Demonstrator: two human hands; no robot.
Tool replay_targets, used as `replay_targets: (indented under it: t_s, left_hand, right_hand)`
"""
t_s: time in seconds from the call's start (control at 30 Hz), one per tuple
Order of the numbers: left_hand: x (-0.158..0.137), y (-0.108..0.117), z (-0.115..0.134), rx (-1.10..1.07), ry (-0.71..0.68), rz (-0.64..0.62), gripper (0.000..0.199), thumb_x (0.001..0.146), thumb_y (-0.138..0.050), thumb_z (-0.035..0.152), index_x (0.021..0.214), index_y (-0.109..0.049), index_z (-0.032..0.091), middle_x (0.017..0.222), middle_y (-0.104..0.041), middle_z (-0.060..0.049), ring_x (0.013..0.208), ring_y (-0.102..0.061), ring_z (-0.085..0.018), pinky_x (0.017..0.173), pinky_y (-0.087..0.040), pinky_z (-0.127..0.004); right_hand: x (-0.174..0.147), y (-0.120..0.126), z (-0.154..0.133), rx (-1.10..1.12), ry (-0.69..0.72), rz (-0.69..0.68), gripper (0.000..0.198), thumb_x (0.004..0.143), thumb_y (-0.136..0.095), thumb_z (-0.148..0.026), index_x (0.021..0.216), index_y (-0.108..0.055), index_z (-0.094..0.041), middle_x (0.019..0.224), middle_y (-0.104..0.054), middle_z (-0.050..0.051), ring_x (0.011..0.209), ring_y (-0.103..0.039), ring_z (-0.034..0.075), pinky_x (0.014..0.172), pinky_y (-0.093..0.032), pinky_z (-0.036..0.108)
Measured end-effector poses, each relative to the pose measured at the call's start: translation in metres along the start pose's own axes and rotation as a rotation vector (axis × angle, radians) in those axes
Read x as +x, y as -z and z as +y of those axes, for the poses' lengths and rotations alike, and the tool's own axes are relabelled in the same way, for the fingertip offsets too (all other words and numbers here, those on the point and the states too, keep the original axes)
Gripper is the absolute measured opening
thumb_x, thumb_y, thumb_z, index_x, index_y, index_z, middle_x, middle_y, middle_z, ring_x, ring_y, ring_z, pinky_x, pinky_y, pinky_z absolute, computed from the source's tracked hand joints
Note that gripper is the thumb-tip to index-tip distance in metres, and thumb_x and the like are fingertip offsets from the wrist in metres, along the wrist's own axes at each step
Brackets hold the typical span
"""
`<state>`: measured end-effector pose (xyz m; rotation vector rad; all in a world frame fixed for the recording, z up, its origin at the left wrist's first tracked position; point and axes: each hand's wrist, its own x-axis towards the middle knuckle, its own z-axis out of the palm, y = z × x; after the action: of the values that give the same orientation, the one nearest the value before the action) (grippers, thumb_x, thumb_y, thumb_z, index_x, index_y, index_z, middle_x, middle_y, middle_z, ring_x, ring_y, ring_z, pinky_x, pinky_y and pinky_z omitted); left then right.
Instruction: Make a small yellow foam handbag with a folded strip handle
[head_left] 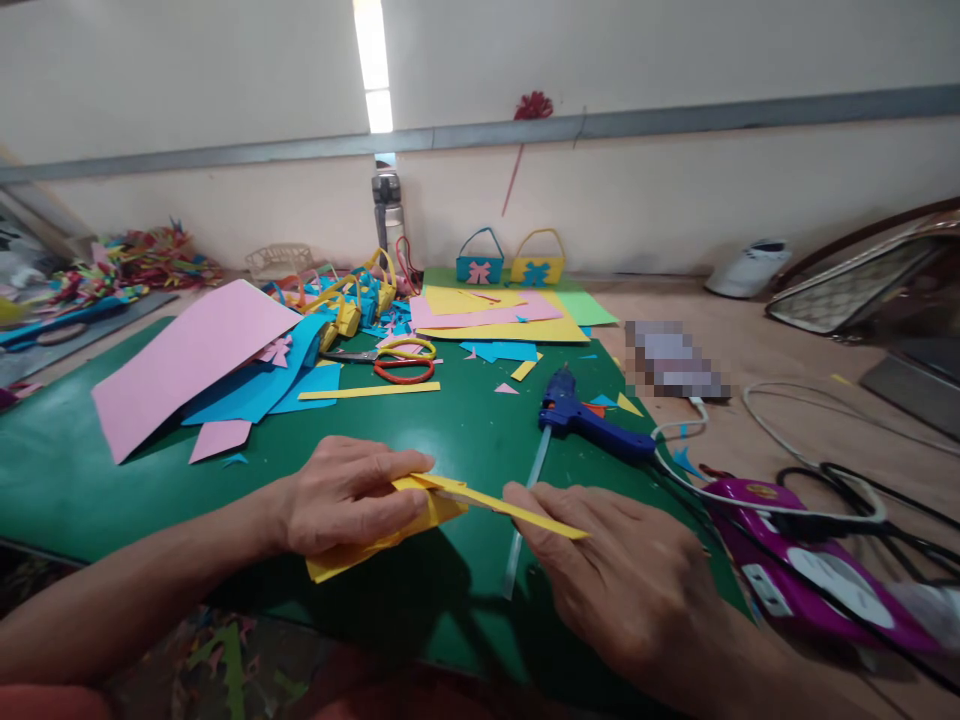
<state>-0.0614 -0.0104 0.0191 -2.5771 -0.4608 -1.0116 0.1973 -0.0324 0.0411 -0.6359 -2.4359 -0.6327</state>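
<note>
My left hand [352,500] is closed on a folded yellow paper piece [375,548], fingers on top of it near the front of the green mat. From that piece a narrow yellow paper strip [517,508] runs to the right. My right hand [615,560] pinches the strip, whose free end sticks out past the fingers. Just beyond the right hand lies a blue glue gun [600,425] with a clear glue stick [538,460] in its back end. Another yellow strip [367,392] lies flat on the mat, near scissors [405,362] with yellow and red handles.
Pink sheets [195,350] and blue sheets [262,385] are stacked at the left. Small paper bags [478,270] stand against the wall, with more paper sheets before them. A purple power strip [817,570] with cables lies at the right, near a blurred phone [671,358].
</note>
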Motion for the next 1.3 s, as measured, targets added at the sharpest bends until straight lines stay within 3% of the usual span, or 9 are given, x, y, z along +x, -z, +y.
replay_targets:
  t_s: [0.13, 0.27, 0.4, 0.53, 0.63, 0.8, 1.1, 1.3]
  left_hand:
    - [0.005, 0.006, 0.003, -0.022, 0.087, -0.103, 0.021, 0.092, -0.036, 0.018, 0.103, -0.054, 0.016, 0.092, -0.072, -0.009, 0.071, -0.065, -0.012, 0.063, -0.049, -0.019]
    - [0.004, 0.004, 0.003, -0.075, 0.062, -0.056, 0.022, 0.093, -0.036, 0.019, 0.109, -0.051, 0.016, 0.093, -0.072, -0.012, 0.069, -0.066, -0.013, 0.063, -0.05, -0.021]
    - [-0.002, -0.003, 0.005, -0.033, 0.187, -0.074, 0.029, 0.094, -0.035, 0.026, 0.116, -0.051, 0.016, 0.087, -0.072, -0.008, 0.064, -0.064, -0.011, 0.057, -0.048, -0.018]
    - [-0.006, -0.007, 0.008, -0.008, 0.192, -0.039, 0.032, 0.093, -0.038, 0.028, 0.121, -0.051, 0.019, 0.088, -0.072, -0.006, 0.063, -0.063, -0.011, 0.053, -0.045, -0.018]
    - [-0.005, -0.007, 0.011, -0.063, 0.263, -0.008, 0.032, 0.094, -0.036, 0.029, 0.117, -0.055, 0.017, 0.08, -0.072, -0.005, 0.061, -0.063, -0.01, 0.052, -0.044, -0.016]
    - [-0.006, -0.005, 0.013, -0.125, 0.407, -0.086, 0.035, 0.095, -0.034, 0.036, 0.108, -0.06, 0.018, 0.074, -0.071, -0.002, 0.056, -0.061, -0.009, 0.051, -0.045, -0.015]
    - [0.0, 0.0, 0.007, -0.07, 0.168, -0.055, 0.028, 0.095, -0.035, 0.026, 0.094, -0.061, 0.018, 0.093, -0.072, -0.006, 0.067, -0.063, -0.01, 0.058, -0.047, -0.017]
    - [-0.003, -0.002, 0.009, -0.035, 0.193, -0.074, 0.031, 0.094, -0.035, 0.03, 0.095, -0.064, 0.02, 0.092, -0.073, -0.004, 0.067, -0.062, -0.01, 0.06, -0.047, -0.017]
  right_hand:
    - [0.0, -0.002, 0.0, -0.014, -0.002, 0.019, 0.03, 0.087, -0.032, -0.007, 0.093, -0.062, -0.011, 0.066, -0.066, 0.005, 0.059, -0.061, 0.013, 0.055, -0.048, 0.026]
    - [-0.001, -0.004, -0.001, -0.024, -0.009, 0.015, 0.03, 0.087, -0.033, -0.006, 0.095, -0.061, -0.01, 0.065, -0.065, 0.005, 0.061, -0.062, 0.014, 0.055, -0.047, 0.025]
    - [-0.002, -0.004, -0.003, -0.024, -0.016, 0.017, 0.029, 0.086, -0.034, -0.005, 0.096, -0.06, -0.01, 0.066, -0.065, 0.005, 0.061, -0.062, 0.014, 0.056, -0.047, 0.026]
    - [-0.002, -0.004, -0.003, -0.032, -0.02, 0.014, 0.029, 0.087, -0.032, -0.006, 0.096, -0.06, -0.011, 0.067, -0.066, 0.004, 0.061, -0.062, 0.013, 0.055, -0.045, 0.025]
    - [-0.001, -0.004, -0.004, -0.03, -0.025, 0.023, 0.028, 0.088, -0.033, -0.007, 0.096, -0.059, -0.01, 0.066, -0.066, 0.004, 0.06, -0.062, 0.013, 0.053, -0.045, 0.026]
    - [-0.001, -0.003, -0.004, -0.029, -0.033, 0.03, 0.028, 0.088, -0.033, -0.006, 0.095, -0.059, -0.01, 0.066, -0.067, 0.004, 0.059, -0.062, 0.013, 0.052, -0.045, 0.026]
    - [-0.003, -0.003, -0.002, -0.009, -0.018, 0.036, 0.028, 0.086, -0.033, -0.004, 0.1, -0.057, -0.008, 0.069, -0.068, 0.005, 0.059, -0.063, 0.015, 0.052, -0.048, 0.029]
    - [-0.005, -0.005, -0.003, 0.023, -0.021, 0.047, 0.027, 0.086, -0.035, -0.005, 0.102, -0.056, -0.008, 0.073, -0.069, 0.006, 0.063, -0.064, 0.017, 0.055, -0.049, 0.03]
